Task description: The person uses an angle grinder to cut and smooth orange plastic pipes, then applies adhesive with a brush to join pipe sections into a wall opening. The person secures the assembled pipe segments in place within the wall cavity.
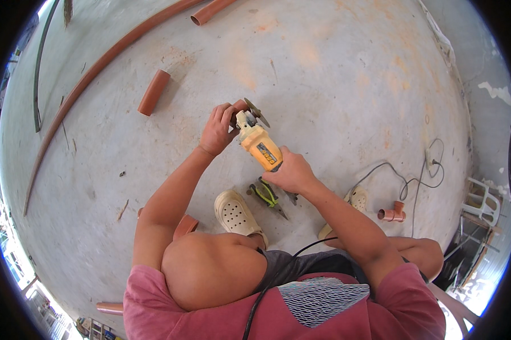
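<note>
Two hands meet at the tool: the right hand (294, 171) wraps its fingers round the grinder (258, 141)'s rear, apparently for control, while the left hand (214, 131) curls its fingers, tips partly hidden, round a short pipe (240, 105), seemingly bracing it beside the disc (258, 112). Just bodyward of the right fingers lie pliers (269, 197), probably for easy reach; a loose pipe (154, 92) lies beyond the left fingers.

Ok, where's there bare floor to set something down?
The widest bare patch, lightly stained, lies right of the grinder, bounded by the wall and, below, the power cord. A smaller one, with scattered debris, runs between the long curved pipe and your left forearm. It's crowded nearer you: pliers between the clogs, and a pipe fitting near the cord.
</note>
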Demonstrator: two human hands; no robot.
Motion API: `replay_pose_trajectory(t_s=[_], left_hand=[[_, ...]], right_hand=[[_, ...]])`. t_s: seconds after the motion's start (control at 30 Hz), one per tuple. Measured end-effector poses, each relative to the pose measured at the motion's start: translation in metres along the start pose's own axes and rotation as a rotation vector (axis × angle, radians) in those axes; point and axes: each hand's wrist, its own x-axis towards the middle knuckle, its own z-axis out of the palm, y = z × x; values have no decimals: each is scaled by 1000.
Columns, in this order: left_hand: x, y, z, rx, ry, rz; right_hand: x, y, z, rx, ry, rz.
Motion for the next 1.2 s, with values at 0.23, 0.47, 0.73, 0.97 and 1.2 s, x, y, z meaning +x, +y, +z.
replay_pose_trajectory(t_s=[0.23, 0.47, 0.73, 0.97, 1.2], left_hand=[[-1, -30, -8, -595, 76, -745], [18, -29, -49, -1599, 211, -625], [30, -20, -51, -1741, 117, -698], [27, -21, -41, -1747, 122, -868], [25, -23, -29, -1470, 43, -1037]], right_hand=[[-9, 3, -5, 113, 73, -38], [-13, 25, -27, 179, 220, -37], [-10, 26, -26, 194, 266, -42], [-11, 14, -20, 65, 213, 13], [-3, 0, -7, 22, 179, 5]])
